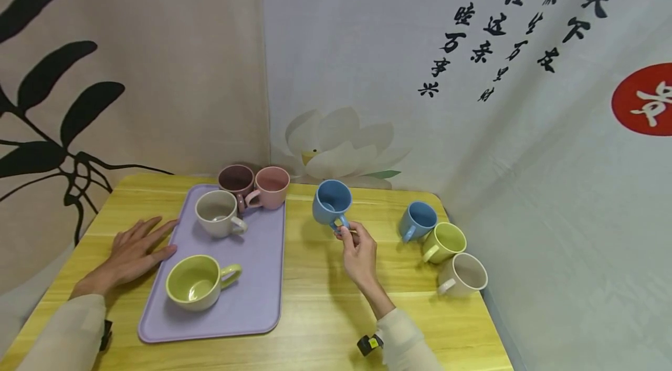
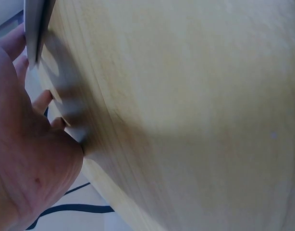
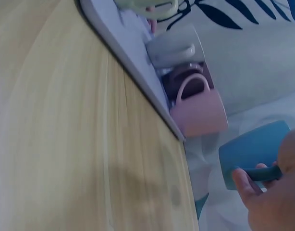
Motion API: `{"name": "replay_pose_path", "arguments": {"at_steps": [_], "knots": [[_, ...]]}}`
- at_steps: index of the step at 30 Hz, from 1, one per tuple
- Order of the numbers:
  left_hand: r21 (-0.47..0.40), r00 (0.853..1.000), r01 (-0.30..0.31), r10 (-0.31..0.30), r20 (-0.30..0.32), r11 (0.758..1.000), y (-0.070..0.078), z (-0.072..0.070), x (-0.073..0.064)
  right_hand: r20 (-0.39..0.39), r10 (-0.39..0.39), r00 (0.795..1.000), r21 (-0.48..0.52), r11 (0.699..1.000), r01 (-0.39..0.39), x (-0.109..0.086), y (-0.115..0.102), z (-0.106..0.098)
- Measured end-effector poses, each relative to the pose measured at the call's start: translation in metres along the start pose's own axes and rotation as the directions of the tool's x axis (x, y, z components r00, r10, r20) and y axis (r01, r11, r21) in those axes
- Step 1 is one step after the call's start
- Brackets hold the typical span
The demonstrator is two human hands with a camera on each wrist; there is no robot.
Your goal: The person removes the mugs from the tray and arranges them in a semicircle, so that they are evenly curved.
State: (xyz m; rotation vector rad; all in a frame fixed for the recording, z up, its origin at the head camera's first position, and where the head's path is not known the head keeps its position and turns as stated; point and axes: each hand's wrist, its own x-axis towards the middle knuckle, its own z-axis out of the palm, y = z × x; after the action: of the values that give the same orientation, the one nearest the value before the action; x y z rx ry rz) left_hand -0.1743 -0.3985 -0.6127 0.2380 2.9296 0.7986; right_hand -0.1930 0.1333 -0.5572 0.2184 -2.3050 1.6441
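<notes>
My right hand [image 1: 361, 256] pinches the handle of a blue mug [image 1: 332, 202] and holds it above the table, right of the lavender tray [image 1: 262, 277]. In the right wrist view the same blue mug [image 3: 255, 151] hangs from the fingers by its handle. My left hand [image 1: 133, 251] lies with fingers spread at the tray's left edge, thumb and fingertips touching it. On the tray stand a wide yellow-green cup [image 1: 194, 283], a white cup [image 1: 216, 214], a dark mauve mug [image 1: 236, 179] and a pink mug [image 1: 272, 187].
Along the table's right side stand a second blue mug [image 1: 418, 220], a yellow-green mug [image 1: 445, 241] and a white mug [image 1: 463, 275] in a row. A printed curtain [image 1: 341, 56] hangs right behind the wooden table [image 1: 315, 312].
</notes>
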Motion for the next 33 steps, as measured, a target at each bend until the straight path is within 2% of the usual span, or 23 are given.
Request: {"name": "replay_pose_path", "arguments": {"at_steps": [8, 22, 26, 29, 30, 33], "knots": [[-0.003, 1.000, 0.004, -0.003, 0.018, 1.000, 0.001, 0.000, 0.000, -0.092, 0.053, 0.994, -0.031, 0.998, -0.056, 0.008, 0.018, -0.016], [0.007, 1.000, -0.008, 0.008, -0.008, 1.000, 0.002, -0.001, -0.001, -0.201, 0.127, 0.971, -0.112, 0.982, -0.152, 0.023, 0.040, -0.035], [0.006, 1.000, -0.009, 0.009, -0.004, 1.000, 0.001, -0.001, -0.001, -0.237, 0.112, 0.965, -0.132, 0.980, -0.146, 0.026, 0.046, -0.038], [0.005, 1.000, -0.007, 0.007, 0.000, 1.000, 0.001, -0.001, -0.001, -0.276, 0.075, 0.958, -0.162, 0.979, -0.123, 0.029, 0.050, -0.039], [0.005, 1.000, -0.007, 0.007, 0.001, 1.000, 0.000, 0.000, 0.000, -0.289, 0.044, 0.956, -0.153, 0.984, -0.092, 0.030, 0.057, -0.041], [0.005, 1.000, -0.008, 0.008, -0.001, 1.000, -0.001, 0.000, 0.000, -0.325, 0.036, 0.945, -0.170, 0.981, -0.095, 0.033, 0.062, -0.042]]}}
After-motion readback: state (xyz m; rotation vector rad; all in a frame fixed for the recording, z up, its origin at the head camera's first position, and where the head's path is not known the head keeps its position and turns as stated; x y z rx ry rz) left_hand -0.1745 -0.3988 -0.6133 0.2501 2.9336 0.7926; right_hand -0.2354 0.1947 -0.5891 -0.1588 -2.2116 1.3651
